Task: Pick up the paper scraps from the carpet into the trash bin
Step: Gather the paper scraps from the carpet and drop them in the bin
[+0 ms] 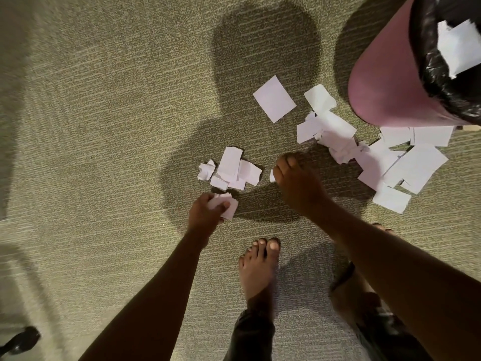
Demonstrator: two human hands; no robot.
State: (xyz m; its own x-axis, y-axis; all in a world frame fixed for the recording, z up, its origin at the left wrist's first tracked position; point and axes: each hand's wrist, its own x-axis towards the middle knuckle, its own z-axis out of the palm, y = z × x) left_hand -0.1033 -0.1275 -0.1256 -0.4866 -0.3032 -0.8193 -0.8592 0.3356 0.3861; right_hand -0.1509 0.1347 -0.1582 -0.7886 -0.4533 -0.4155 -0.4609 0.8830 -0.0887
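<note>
White paper scraps lie on the olive carpet [104, 126]. My left hand [205, 212] grips a bunch of crumpled scraps [227, 204] low over the carpet. Just beyond it lies a small pile of scraps [231, 168]. My right hand [294, 178] reaches down, its fingers curled round a small white scrap [272, 175]. A flat square scrap [274, 99] lies further off, and a larger heap of scraps [390, 157] spreads at the right below the pink trash bin [382, 74]. The bin has a black liner [437, 82] with white paper [458, 48] inside.
My bare left foot [259, 269] stands on the carpet between my arms; my right foot is mostly hidden under my right forearm. A dark object [20, 340] sits at the bottom left corner. Shadows fall across the carpet's middle.
</note>
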